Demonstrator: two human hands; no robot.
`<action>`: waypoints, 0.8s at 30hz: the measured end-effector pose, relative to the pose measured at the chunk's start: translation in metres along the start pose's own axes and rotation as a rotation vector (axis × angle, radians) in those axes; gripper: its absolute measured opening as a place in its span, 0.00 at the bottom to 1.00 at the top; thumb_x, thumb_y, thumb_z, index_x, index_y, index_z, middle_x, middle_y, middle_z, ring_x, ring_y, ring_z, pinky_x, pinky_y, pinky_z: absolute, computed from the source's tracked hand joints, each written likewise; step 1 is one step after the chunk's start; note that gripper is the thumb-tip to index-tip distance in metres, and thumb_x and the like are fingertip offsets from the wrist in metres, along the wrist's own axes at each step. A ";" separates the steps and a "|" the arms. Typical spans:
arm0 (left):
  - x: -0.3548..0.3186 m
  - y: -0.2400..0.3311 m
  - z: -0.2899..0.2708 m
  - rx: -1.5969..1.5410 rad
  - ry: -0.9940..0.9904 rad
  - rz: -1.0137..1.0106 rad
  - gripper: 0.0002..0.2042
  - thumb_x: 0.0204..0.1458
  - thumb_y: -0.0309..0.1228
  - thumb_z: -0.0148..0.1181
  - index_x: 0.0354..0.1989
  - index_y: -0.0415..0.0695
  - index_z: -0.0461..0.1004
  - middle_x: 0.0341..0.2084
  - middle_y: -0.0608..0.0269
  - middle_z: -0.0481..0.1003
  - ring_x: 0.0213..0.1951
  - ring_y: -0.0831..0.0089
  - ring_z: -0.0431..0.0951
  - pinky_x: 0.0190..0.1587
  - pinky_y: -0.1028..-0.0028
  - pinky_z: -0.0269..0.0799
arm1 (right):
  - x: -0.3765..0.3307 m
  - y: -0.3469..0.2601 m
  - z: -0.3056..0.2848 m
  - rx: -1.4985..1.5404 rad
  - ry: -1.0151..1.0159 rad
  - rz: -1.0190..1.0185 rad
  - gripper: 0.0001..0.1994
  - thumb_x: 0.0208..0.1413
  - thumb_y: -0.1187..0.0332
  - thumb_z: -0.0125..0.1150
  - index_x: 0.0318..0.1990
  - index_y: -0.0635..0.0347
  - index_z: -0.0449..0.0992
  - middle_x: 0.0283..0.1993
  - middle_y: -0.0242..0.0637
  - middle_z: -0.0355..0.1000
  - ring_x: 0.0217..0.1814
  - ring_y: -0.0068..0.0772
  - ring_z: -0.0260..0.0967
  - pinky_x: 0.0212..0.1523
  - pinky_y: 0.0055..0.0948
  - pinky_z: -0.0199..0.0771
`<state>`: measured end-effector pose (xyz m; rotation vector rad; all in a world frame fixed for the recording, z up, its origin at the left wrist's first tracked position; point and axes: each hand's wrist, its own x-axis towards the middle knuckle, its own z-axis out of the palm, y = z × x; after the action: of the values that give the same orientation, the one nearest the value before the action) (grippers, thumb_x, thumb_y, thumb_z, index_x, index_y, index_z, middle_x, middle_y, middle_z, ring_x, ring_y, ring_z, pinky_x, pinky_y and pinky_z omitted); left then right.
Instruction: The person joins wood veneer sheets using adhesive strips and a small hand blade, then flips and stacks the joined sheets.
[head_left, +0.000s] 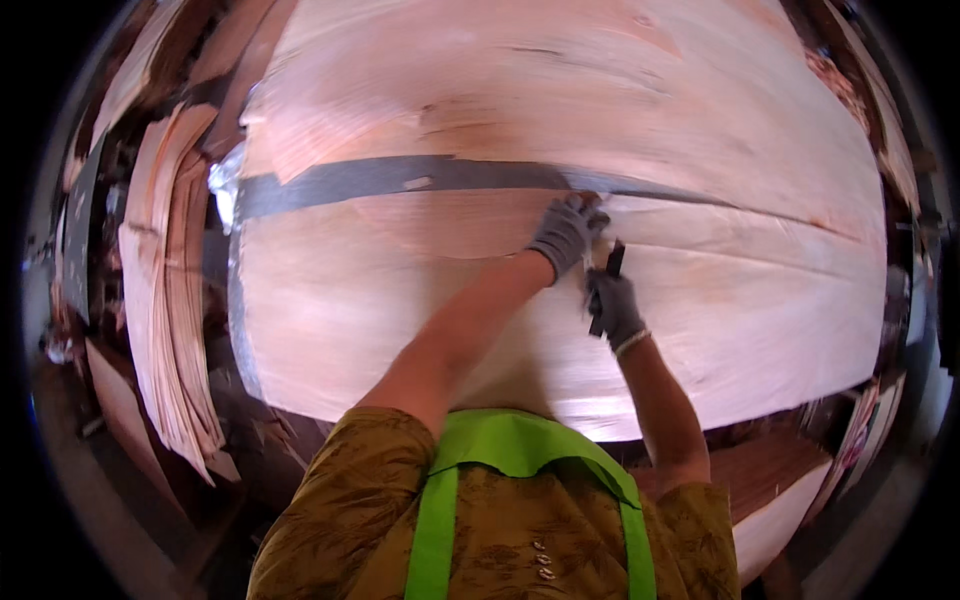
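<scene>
Large pale wood veneer sheets [700, 300] lie across the table in front of me. My left hand [566, 234], in a grey glove with darker fingertips, curls at the upper edge of the near sheet, beside the dark gap. Just below and to its right, my right hand [615, 302], in a dark grey glove, is closed around a black-handled tool [615, 258]. The tool's ends stick out above and below the fist; blur hides its exact kind. A narrow pale strip [588, 258] shows between the two hands. What the left fingers pinch, if anything, is unclear.
A grey band of tabletop [360, 183] shows between the far and near sheets, with a small pale scrap [417, 183] on it. At left stands a bundle of veneer sheets [165, 290]. More stacked wood [780, 490] sits below the table's right front edge.
</scene>
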<state>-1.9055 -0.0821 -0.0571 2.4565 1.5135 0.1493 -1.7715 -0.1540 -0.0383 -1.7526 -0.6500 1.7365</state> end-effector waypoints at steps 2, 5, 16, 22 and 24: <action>-0.004 -0.001 -0.005 -0.012 0.030 -0.009 0.18 0.49 0.32 0.49 0.52 0.56 0.68 0.53 0.61 0.65 0.52 0.59 0.65 0.46 0.62 0.66 | -0.022 0.025 0.020 0.057 0.001 0.015 0.08 0.51 0.66 0.57 0.24 0.57 0.69 0.14 0.28 0.60 0.08 0.21 0.52 0.09 0.21 0.53; -0.021 -0.020 -0.002 -0.032 0.202 0.060 0.16 0.47 0.29 0.50 0.47 0.49 0.70 0.48 0.58 0.69 0.50 0.60 0.67 0.46 0.63 0.67 | -0.048 0.041 0.037 0.034 -0.082 -0.006 0.07 0.53 0.65 0.57 0.27 0.54 0.69 0.15 0.27 0.60 0.08 0.17 0.51 0.09 0.18 0.51; -0.207 -0.095 -0.016 0.003 0.250 -0.064 0.17 0.45 0.27 0.49 0.46 0.46 0.71 0.50 0.60 0.68 0.48 0.60 0.69 0.46 0.64 0.66 | -0.029 0.009 0.101 -0.226 -0.245 -0.061 0.11 0.50 0.61 0.60 0.24 0.56 0.69 0.15 0.27 0.61 0.10 0.20 0.55 0.10 0.22 0.53; -0.191 -0.081 -0.026 0.086 0.268 0.025 0.20 0.47 0.29 0.49 0.51 0.55 0.69 0.51 0.64 0.67 0.44 0.63 0.69 0.40 0.66 0.65 | -0.006 0.011 0.108 -0.318 -0.286 0.004 0.10 0.49 0.63 0.60 0.23 0.57 0.70 0.14 0.29 0.62 0.10 0.21 0.55 0.10 0.23 0.54; -0.186 -0.077 -0.018 0.112 0.256 0.016 0.20 0.47 0.30 0.49 0.52 0.59 0.69 0.51 0.66 0.68 0.43 0.64 0.69 0.39 0.66 0.65 | -0.011 0.011 0.105 -0.239 -0.349 -0.013 0.09 0.50 0.64 0.59 0.23 0.57 0.70 0.14 0.29 0.62 0.10 0.22 0.56 0.09 0.23 0.55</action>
<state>-2.0604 -0.2116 -0.0520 2.6203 1.6435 0.4071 -1.8773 -0.1624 -0.0361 -1.6006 -1.0521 2.0469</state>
